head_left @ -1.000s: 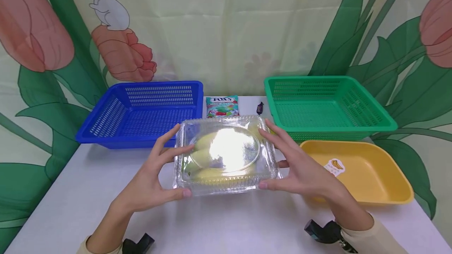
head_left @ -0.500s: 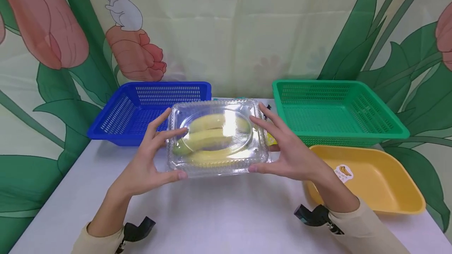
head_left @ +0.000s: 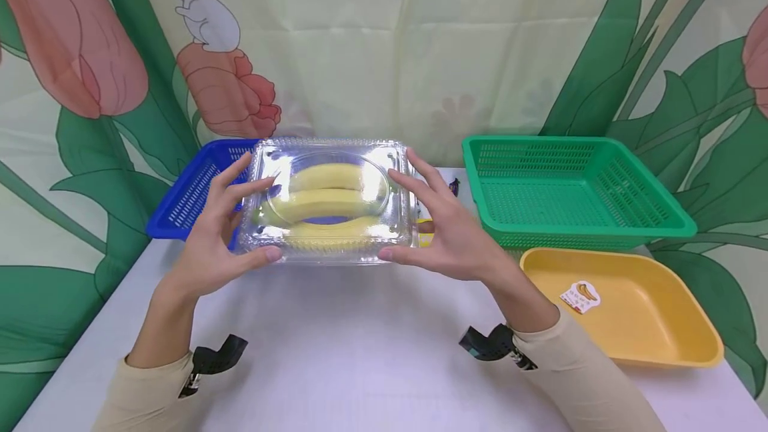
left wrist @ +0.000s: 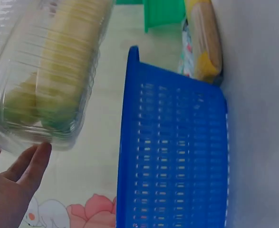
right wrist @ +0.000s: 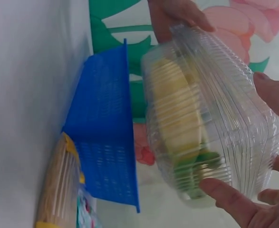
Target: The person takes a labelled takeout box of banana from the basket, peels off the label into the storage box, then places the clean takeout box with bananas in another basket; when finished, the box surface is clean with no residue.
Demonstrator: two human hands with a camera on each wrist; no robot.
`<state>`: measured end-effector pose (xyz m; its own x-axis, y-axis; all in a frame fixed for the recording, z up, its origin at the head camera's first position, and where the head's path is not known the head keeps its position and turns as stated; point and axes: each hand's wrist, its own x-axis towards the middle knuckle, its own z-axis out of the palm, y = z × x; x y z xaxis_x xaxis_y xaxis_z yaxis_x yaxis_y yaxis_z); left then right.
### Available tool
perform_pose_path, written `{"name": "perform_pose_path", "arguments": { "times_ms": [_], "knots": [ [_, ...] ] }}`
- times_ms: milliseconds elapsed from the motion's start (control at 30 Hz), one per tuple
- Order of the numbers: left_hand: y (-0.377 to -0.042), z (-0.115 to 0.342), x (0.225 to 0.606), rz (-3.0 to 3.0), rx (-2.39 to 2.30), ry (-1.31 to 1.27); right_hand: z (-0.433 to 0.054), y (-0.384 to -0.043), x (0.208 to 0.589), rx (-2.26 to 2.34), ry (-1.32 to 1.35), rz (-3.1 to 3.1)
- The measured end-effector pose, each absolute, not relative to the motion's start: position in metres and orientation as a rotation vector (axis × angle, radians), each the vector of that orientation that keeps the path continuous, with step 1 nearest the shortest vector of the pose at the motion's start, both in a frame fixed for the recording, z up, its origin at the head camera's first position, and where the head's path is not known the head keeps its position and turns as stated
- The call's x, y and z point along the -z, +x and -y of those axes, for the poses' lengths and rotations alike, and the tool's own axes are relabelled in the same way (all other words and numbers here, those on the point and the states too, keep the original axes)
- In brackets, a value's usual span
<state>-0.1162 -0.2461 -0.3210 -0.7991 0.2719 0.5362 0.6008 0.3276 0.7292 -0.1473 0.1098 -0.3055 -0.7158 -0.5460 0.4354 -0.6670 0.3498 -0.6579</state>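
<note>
A clear plastic clamshell box (head_left: 330, 257) with several bananas (head_left: 321, 204) inside is held up off the table, its lid closed. My left hand (head_left: 204, 245) grips its left side, thumb at the front edge and fingers over the lid. On the right side, my right hand (head_left: 450, 235) grips it the same way. The box hangs in front of and partly over the blue basket (head_left: 177, 202), hiding much of it. In the left wrist view, the box (left wrist: 58, 71) is clearly apart from the basket's rim. The right wrist view shows my right fingertips (right wrist: 229, 197) against the box's end.
A green basket (head_left: 576, 222) stands at the back right. In front of it sits a yellow tray (head_left: 654, 292) with a banana sticker (head_left: 581, 296). A dark wrapped candy (head_left: 454, 187) lies between the baskets. Beside the blue basket is a yellow-ended package (left wrist: 206, 42).
Both hands have carried the box up and to the left, toward the blue basket, which it now partly covers. The baskets and the tray have stayed in place.
</note>
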Motion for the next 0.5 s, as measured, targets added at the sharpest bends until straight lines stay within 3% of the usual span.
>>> {"name": "perform_pose_path", "arguments": {
  "times_ms": [500],
  "knots": [
    [-0.147,0.274,0.313,2.408,1.336,-0.529,-0.065,-0.185,0.305,-1.334,1.171,2.42]
  ]
}}
